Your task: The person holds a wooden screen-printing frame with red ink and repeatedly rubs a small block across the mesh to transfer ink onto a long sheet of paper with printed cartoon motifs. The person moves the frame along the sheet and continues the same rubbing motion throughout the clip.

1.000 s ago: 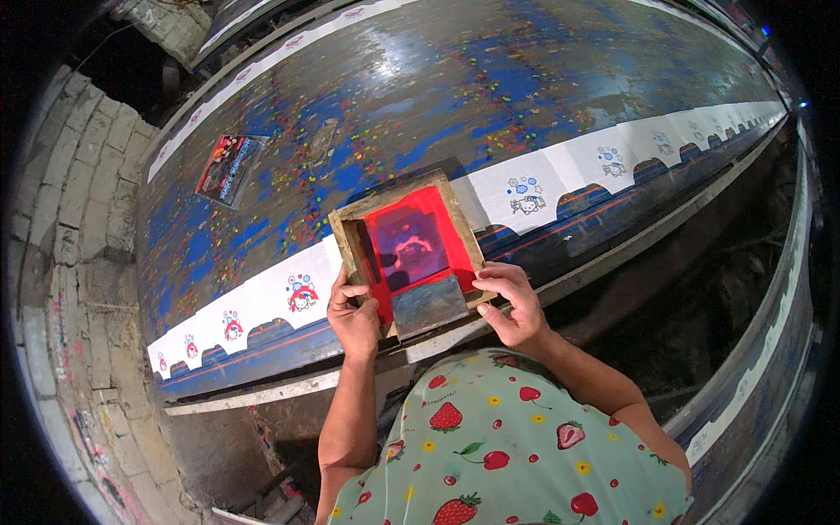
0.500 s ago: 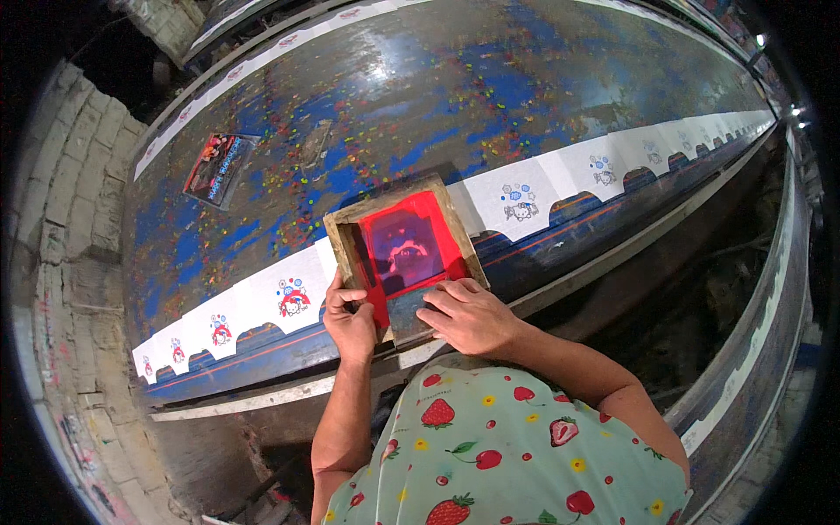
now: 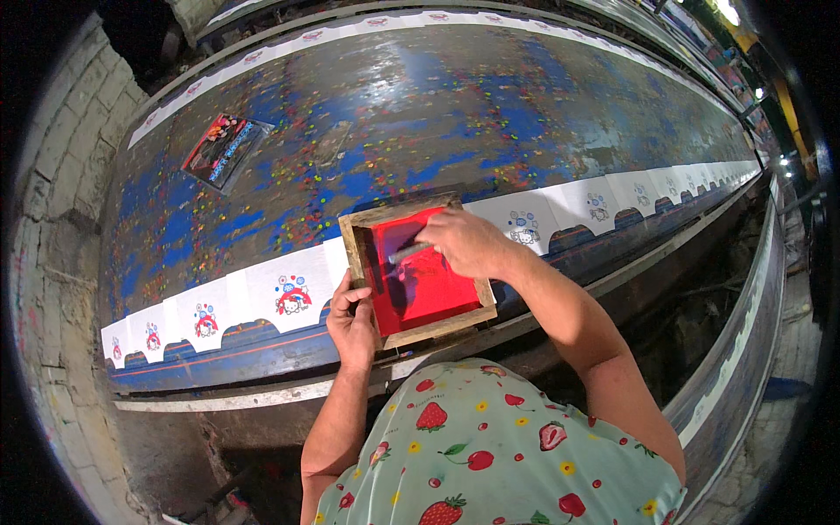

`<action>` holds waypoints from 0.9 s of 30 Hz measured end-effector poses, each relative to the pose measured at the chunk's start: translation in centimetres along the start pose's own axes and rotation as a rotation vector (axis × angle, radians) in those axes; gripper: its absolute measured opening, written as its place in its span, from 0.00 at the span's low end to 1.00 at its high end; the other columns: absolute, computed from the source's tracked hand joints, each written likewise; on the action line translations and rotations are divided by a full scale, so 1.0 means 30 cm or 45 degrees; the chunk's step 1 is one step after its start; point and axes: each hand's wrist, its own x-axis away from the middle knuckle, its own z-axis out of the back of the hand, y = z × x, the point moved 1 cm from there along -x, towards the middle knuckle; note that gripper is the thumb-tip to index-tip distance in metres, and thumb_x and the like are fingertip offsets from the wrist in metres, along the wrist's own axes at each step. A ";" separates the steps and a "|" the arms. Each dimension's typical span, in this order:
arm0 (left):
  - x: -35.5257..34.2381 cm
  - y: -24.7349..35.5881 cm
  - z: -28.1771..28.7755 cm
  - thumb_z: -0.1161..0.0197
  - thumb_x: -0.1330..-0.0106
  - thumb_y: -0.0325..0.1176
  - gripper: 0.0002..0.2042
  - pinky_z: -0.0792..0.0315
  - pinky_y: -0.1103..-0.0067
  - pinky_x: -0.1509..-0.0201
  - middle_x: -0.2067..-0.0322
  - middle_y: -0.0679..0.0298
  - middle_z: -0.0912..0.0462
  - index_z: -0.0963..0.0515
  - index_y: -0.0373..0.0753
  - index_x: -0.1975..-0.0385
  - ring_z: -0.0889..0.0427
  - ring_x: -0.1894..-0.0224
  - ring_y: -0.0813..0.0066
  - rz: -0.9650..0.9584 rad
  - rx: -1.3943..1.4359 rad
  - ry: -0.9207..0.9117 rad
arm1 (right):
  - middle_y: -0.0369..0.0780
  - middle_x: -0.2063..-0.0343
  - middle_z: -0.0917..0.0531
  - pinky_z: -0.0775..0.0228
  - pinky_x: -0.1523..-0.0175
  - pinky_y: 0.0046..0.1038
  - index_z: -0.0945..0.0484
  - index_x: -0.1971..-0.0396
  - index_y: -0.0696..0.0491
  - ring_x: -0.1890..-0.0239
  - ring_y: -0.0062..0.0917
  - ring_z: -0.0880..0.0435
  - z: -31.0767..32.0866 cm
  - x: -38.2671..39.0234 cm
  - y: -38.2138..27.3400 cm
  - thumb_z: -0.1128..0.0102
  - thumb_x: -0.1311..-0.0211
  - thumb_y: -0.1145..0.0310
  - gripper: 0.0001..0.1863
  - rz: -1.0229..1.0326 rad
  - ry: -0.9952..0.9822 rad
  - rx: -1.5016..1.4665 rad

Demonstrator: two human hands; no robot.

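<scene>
A wooden screen-printing frame [image 3: 420, 331] with red ink across its mesh lies over the row of white cut pieces along the table's near edge. My left hand [image 3: 352, 322] is closed on the frame's left side, thumb toward the inner edge. Inside the frame, my right hand [image 3: 468, 245] grips a grey squeegee [image 3: 409, 253], mostly covered by the fingers, at the upper part of the mesh. A dark purple patch shows left of the squeegee. To the left, a white piece [image 3: 271, 284] bears a print in red and blue; on the right, another piece [image 3: 525, 210] has blue and grey only.
The long table [image 3: 385, 131] is stained blue and speckled with paint. A dark packet with a printed picture [image 3: 225, 149] lies on its left part. Another strip of printed white pieces [image 3: 312, 37] runs along the far edge. A brick wall [image 3: 66, 149] stands at left.
My right hand has moved from the frame's near side up to its upper part with the squeegee. More of the mesh now looks bright red. My left hand stays on the frame's left side.
</scene>
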 end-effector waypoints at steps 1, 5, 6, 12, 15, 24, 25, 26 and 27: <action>-0.002 -0.001 0.004 0.35 0.29 0.10 0.12 0.30 0.68 0.20 0.21 0.43 0.24 0.11 0.36 0.58 0.23 0.21 0.58 0.015 0.048 -0.021 | 0.47 0.49 0.12 0.22 0.30 0.48 0.14 0.42 0.57 0.40 0.47 0.14 0.000 -0.027 0.018 0.33 0.30 0.77 0.18 -0.012 0.041 0.028; -0.008 0.007 0.011 0.33 0.29 0.10 0.12 0.30 0.67 0.20 0.22 0.42 0.23 0.11 0.37 0.58 0.21 0.22 0.57 0.027 -0.010 -0.052 | 0.48 0.47 0.13 0.22 0.30 0.48 0.14 0.40 0.56 0.39 0.48 0.15 -0.013 -0.078 0.044 0.34 0.32 0.79 0.20 -0.117 0.117 0.007; -0.007 0.012 0.012 0.33 0.29 0.10 0.12 0.30 0.67 0.20 0.22 0.42 0.23 0.11 0.37 0.58 0.21 0.23 0.56 0.018 -0.054 -0.058 | 0.47 0.46 0.13 0.22 0.30 0.48 0.14 0.40 0.55 0.39 0.48 0.15 -0.017 -0.073 0.039 0.34 0.33 0.80 0.21 -0.092 0.108 0.045; -0.002 0.035 0.001 0.33 0.30 0.10 0.12 0.29 0.67 0.21 0.23 0.42 0.22 0.12 0.38 0.61 0.19 0.25 0.57 -0.078 -0.216 -0.050 | 0.43 0.46 0.14 0.23 0.32 0.47 0.12 0.41 0.52 0.41 0.44 0.18 -0.100 0.059 -0.095 0.34 0.37 0.77 0.23 -0.027 0.097 0.164; -0.002 0.034 -0.004 0.33 0.31 0.10 0.12 0.30 0.66 0.22 0.23 0.42 0.22 0.12 0.39 0.62 0.20 0.25 0.58 -0.085 -0.155 -0.047 | 0.43 0.47 0.14 0.23 0.34 0.46 0.12 0.41 0.53 0.43 0.42 0.17 -0.131 0.146 -0.188 0.35 0.35 0.74 0.22 0.035 0.173 0.172; 0.014 0.045 -0.024 0.32 0.39 0.11 0.14 0.34 0.60 0.18 0.22 0.40 0.24 0.12 0.40 0.62 0.25 0.21 0.47 -0.155 -0.382 -0.039 | 0.41 0.45 0.15 0.23 0.35 0.46 0.11 0.40 0.51 0.42 0.40 0.17 -0.174 0.288 -0.305 0.30 0.33 0.67 0.21 -0.023 0.155 0.070; 0.016 0.049 -0.025 0.32 0.40 0.11 0.14 0.33 0.60 0.18 0.22 0.40 0.24 0.11 0.40 0.61 0.25 0.21 0.47 -0.161 -0.371 -0.052 | 0.41 0.43 0.15 0.24 0.34 0.47 0.12 0.39 0.50 0.41 0.41 0.18 -0.175 0.298 -0.310 0.30 0.33 0.68 0.22 -0.026 0.148 0.022; 0.017 0.053 -0.024 0.32 0.42 0.11 0.15 0.33 0.60 0.18 0.23 0.40 0.24 0.11 0.40 0.61 0.25 0.21 0.47 -0.173 -0.406 -0.060 | 0.41 0.41 0.15 0.24 0.33 0.47 0.12 0.38 0.50 0.39 0.41 0.18 -0.177 0.306 -0.313 0.29 0.33 0.70 0.23 -0.033 0.133 -0.025; 0.018 0.057 -0.023 0.32 0.43 0.11 0.16 0.32 0.60 0.18 0.23 0.40 0.24 0.11 0.41 0.61 0.25 0.21 0.46 -0.190 -0.477 -0.059 | 0.42 0.39 0.15 0.25 0.32 0.48 0.12 0.37 0.50 0.38 0.41 0.18 -0.180 0.316 -0.313 0.29 0.34 0.71 0.24 -0.060 0.083 -0.073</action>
